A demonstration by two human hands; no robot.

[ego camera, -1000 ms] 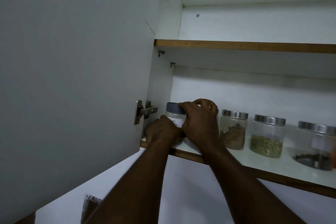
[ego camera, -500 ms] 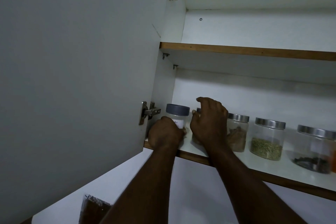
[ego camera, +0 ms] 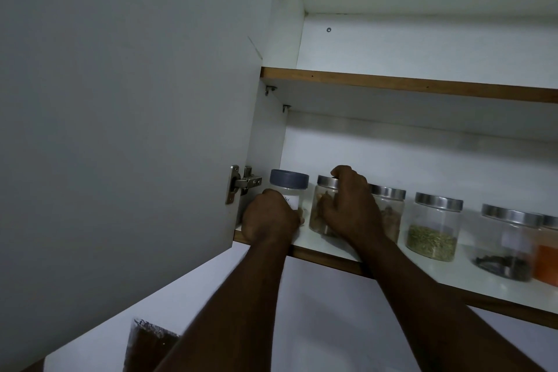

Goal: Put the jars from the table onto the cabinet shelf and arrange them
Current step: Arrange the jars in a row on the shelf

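Observation:
A row of jars stands on the lower cabinet shelf (ego camera: 332, 251). At the far left is a white jar with a blue-grey lid (ego camera: 289, 181); my left hand (ego camera: 270, 219) grips its lower body. Beside it stands a clear jar with a steel lid (ego camera: 321, 205) holding brown pieces; my right hand (ego camera: 348, 205) is curled round it, fingers over the lid. Behind my right hand is another steel-lidded jar (ego camera: 391, 208). Further right stand a jar of green seeds (ego camera: 433, 229), a jar of dark spice (ego camera: 504, 238) and an orange-filled jar (ego camera: 548, 260) at the frame edge.
The open cabinet door (ego camera: 120, 115) hangs close on the left, with its hinge (ego camera: 241, 184) next to the blue-lidded jar. An upper shelf (ego camera: 407, 84) runs above the jars. A brown packet (ego camera: 148, 344) shows at the bottom left.
My right hand left the blue-lidded jar and moved right onto the neighbouring steel-lidded jar, which now shows beside it. My left hand stays on the blue-lidded jar.

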